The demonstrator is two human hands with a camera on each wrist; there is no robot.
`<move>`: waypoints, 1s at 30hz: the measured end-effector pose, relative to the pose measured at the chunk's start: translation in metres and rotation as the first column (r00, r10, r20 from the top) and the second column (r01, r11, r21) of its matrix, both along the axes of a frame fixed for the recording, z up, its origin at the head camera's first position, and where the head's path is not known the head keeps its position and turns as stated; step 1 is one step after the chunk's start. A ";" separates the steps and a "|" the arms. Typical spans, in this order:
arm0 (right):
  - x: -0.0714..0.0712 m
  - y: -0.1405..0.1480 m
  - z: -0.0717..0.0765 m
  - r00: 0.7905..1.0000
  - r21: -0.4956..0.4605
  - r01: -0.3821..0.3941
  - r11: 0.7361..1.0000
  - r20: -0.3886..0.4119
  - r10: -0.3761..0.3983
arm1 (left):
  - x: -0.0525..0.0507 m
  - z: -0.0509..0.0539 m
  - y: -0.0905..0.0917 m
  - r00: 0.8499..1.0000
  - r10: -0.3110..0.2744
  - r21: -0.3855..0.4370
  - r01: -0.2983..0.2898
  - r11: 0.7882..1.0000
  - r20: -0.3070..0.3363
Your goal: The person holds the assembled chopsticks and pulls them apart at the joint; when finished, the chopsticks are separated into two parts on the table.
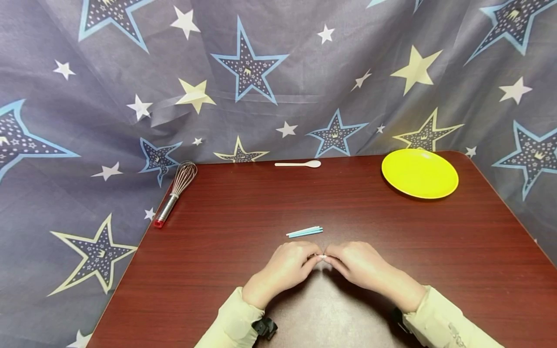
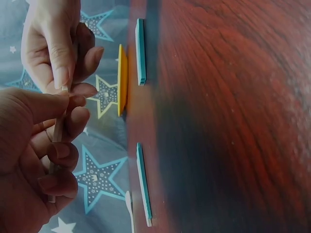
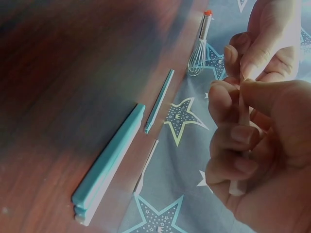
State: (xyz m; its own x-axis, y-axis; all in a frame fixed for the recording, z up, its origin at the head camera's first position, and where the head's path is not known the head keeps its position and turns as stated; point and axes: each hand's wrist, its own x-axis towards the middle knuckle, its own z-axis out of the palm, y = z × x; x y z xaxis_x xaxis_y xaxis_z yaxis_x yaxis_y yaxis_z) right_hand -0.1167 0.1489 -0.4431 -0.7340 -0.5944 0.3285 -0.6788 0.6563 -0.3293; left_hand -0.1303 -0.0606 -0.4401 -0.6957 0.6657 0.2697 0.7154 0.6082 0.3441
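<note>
My left hand [image 1: 289, 263] and right hand [image 1: 359, 263] meet fingertip to fingertip above the table's near middle. Between them a bit of a slender white stick [image 1: 322, 256] shows. In the left wrist view the left thumb and fingers grip a pale stick [image 2: 58, 133] running down across the curled fingers. The right hand likewise grips a white stick [image 3: 238, 188] in the right wrist view. I cannot tell whether this is one piece or two. Just beyond the hands lie slender blue-and-white strips [image 1: 305, 232], close together; their exact kind is unclear.
A whisk [image 1: 176, 193] with a red-tipped handle lies at the table's left edge. A white spoon [image 1: 300, 164] rests along the back edge, and a yellow plate [image 1: 419, 174] sits at the back right. Star-patterned cloth [image 1: 270, 125] hangs behind the dark red table [image 1: 226, 208].
</note>
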 end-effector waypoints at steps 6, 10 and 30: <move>0.000 0.000 0.000 1.000 0.003 -0.008 1.000 -0.016 0.008 | 0.001 0.001 0.001 1.000 -0.004 -0.008 0.004 1.000 0.005; 0.000 -0.001 0.000 1.000 0.004 -0.007 1.000 -0.025 0.007 | 0.001 0.000 0.002 1.000 0.002 -0.023 -0.002 1.000 0.006; -0.001 0.003 0.003 0.995 -0.017 0.041 0.999 -0.090 -0.043 | -0.005 -0.003 -0.002 1.000 -0.026 0.096 0.025 0.995 0.009</move>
State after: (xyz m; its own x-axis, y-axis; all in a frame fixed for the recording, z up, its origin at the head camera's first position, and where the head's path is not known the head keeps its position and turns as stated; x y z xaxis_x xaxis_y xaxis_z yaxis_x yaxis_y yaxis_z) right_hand -0.1182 0.1517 -0.4402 -0.7252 -0.5579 0.4034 -0.6781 0.6803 -0.2782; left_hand -0.1354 -0.0626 -0.4433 -0.6822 0.6543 0.3263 0.7261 0.5538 0.4075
